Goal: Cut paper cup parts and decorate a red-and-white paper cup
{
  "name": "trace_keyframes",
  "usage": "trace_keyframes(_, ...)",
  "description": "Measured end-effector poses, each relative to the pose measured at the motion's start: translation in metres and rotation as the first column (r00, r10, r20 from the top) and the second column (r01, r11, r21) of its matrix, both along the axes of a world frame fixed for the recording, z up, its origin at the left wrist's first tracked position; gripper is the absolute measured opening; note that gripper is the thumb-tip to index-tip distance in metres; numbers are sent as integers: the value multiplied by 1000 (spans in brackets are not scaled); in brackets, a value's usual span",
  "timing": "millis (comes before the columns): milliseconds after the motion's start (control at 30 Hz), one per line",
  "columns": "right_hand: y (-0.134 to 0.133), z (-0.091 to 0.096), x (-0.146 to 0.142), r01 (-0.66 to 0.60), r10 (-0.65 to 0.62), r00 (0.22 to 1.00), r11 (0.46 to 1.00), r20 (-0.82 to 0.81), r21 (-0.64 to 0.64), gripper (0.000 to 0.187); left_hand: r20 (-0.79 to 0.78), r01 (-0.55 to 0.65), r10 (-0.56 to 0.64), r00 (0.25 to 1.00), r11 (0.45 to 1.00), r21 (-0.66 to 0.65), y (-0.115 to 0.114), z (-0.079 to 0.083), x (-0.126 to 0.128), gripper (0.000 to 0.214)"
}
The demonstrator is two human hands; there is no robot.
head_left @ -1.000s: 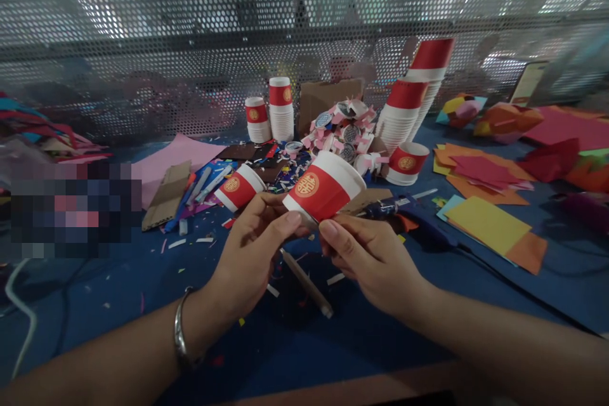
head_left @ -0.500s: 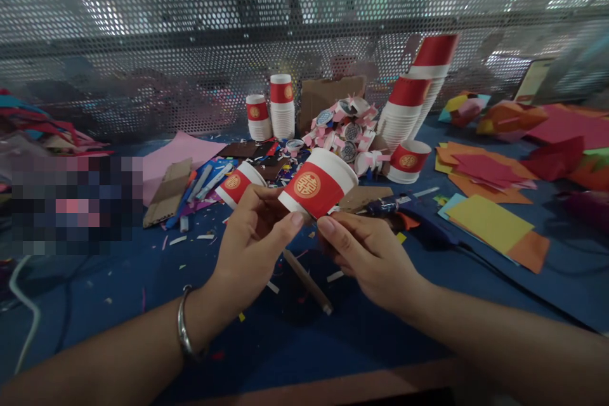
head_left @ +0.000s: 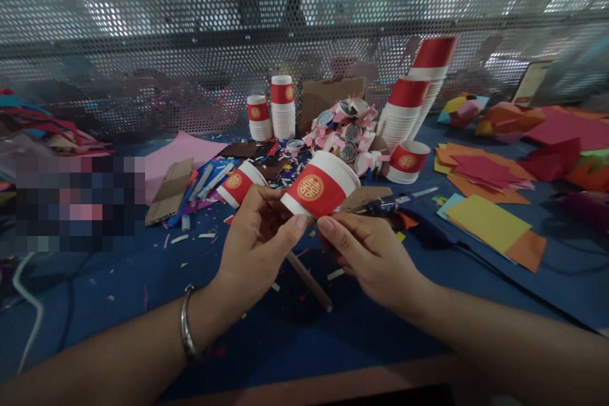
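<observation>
A red and white paper cup (head_left: 323,181) with a gold emblem is held tilted over the middle of the table, its rim toward the upper right. My left hand (head_left: 266,238) has its thumb and fingers closed around the base end of the cup. At the cup's lower side, the thumb and index finger of my right hand (head_left: 364,247) are pinched together against it; the other fingertips are hidden. Another paper cup (head_left: 238,183) lies tipped just behind my left hand. Below the held cup, a brown stick (head_left: 309,282) rests on the blue table (head_left: 371,349).
Stacked paper cups (head_left: 404,108) stand behind on the right, beside a pile of pink and white paper pieces (head_left: 349,130). A glue gun (head_left: 423,225) with its cord lies right of my hand. Coloured paper sheets (head_left: 490,219) lie farther right; markers (head_left: 204,181) and cardboard (head_left: 171,190) lie left.
Both hands keep their hold on the paper cup, which looks almost unmoved. The whole view has shifted very slightly.
</observation>
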State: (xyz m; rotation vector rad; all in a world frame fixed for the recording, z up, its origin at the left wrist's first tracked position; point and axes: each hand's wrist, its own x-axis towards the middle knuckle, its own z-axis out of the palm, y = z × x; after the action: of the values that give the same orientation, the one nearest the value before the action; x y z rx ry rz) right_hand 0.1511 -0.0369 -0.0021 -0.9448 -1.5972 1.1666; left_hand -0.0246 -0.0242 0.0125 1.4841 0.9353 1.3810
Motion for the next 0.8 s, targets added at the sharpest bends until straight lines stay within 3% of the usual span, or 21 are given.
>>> trace_keyframes(400, -3, 2, 1, -6, 6, 1000, 999, 0, 46, 50, -160, -33, 67, 985, 978, 205, 0, -9, -8, 35)
trace_keyframes(600, -2, 5, 2, 13, -17, 999, 992, 36, 129, 48, -14, 16, -15, 1000, 998, 63, -2, -2, -1, 33)
trace_keyframes(800, 2, 5, 1, 17, -19, 1000, 995, 19, 96, 48, 199, 122, -91, 976, 981, -149, 0, -3, 2, 34)
